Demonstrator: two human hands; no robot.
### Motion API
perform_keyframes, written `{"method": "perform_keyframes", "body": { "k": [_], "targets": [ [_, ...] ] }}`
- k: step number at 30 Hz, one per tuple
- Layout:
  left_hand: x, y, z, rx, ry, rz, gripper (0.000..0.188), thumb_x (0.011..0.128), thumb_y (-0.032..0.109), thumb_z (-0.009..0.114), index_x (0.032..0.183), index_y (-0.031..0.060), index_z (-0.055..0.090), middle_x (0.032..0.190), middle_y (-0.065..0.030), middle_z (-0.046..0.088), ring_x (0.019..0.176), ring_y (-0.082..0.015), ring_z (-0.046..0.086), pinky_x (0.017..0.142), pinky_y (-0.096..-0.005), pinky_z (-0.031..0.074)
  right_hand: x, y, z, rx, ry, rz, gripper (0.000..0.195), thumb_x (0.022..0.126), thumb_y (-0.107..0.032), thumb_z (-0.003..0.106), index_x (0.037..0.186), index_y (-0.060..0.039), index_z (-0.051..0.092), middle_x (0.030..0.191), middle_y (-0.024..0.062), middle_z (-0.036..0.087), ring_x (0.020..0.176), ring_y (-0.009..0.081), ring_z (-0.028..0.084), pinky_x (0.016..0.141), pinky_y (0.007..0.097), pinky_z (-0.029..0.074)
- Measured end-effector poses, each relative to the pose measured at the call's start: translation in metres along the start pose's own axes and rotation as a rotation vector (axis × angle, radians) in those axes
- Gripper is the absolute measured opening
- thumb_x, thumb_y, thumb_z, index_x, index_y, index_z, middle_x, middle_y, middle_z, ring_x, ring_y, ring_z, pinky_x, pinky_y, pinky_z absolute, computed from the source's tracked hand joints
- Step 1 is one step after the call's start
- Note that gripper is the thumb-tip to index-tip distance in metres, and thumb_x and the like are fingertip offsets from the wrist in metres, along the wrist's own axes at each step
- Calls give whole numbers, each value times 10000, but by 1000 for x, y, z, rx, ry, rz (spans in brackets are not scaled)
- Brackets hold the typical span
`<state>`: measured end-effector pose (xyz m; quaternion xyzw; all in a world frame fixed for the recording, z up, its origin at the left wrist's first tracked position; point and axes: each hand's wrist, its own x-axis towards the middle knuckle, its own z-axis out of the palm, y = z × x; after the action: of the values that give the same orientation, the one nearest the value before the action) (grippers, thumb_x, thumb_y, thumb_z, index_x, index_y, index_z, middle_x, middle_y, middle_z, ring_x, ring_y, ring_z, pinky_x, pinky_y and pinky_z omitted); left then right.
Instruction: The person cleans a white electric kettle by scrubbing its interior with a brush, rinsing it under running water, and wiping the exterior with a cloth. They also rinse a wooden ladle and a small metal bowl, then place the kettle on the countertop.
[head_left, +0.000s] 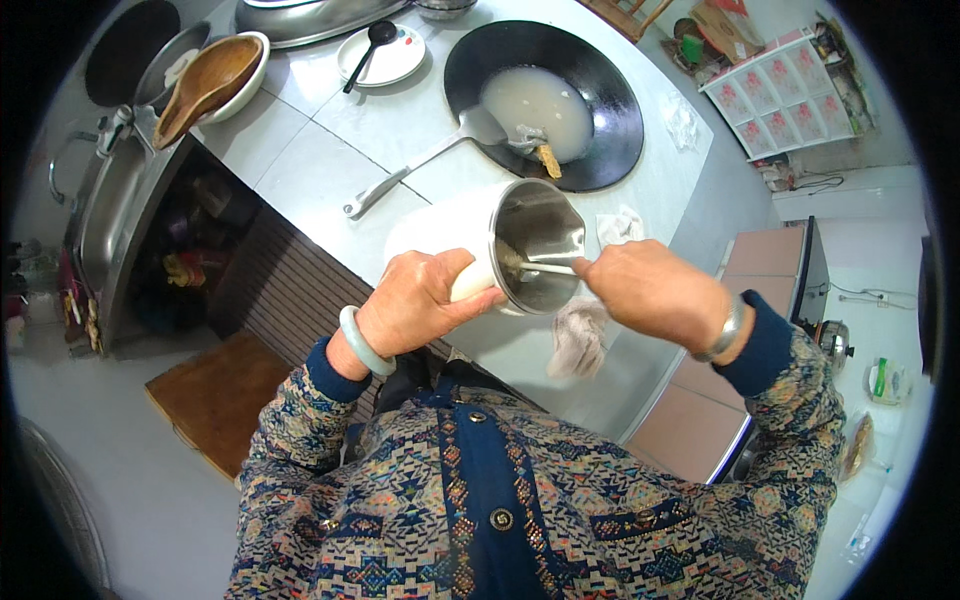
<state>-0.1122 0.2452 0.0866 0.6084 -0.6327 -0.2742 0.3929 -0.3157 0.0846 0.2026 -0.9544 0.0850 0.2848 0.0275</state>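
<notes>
My left hand (424, 300) grips the handle of a white pitcher (442, 217) with a steel interior, tilted so that its mouth faces right. My right hand (645, 289) holds the thin white handle of a brush (546, 268), whose bristly head is inside the pitcher. Just beyond the pitcher is a black wok (619, 112) with cloudy liquid in it. A metal spatula (442, 148) lies across the wok's rim, its handle on the tiled counter. A yellowish object (549, 161) and some clear plastic or wet material sit at the liquid's edge.
A white plate (409, 56) with a black spoon (369, 52) stands behind the spatula. At left, a wooden ladle (217, 71) rests on a white bowl (259, 79) near the sink (112, 210). A crumpled cloth (579, 337) lies at the counter's near right edge.
</notes>
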Motion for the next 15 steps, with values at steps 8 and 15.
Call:
{"method": "perform_keyframes", "body": {
  "k": [8,15],
  "targets": [
    [1,-4,-4,-54,24,-64,392,867,376,754,780,18,623,636,-207,596,580,-404,601,540,-430,483,-48,48,-55,185,191,245,394,923,-29,614,1289,-165,666,816,228,666,728,389,665,643,437,524],
    [1,1,-3,-54,-11,-74,386,860,395,754,836,20,666,702,-206,655,640,-390,659,584,-423,528,-68,40,-48,395,-146,309,371,935,-40,610,1280,-161,674,891,239,675,728,414,635,668,436,513]
  ]
}}
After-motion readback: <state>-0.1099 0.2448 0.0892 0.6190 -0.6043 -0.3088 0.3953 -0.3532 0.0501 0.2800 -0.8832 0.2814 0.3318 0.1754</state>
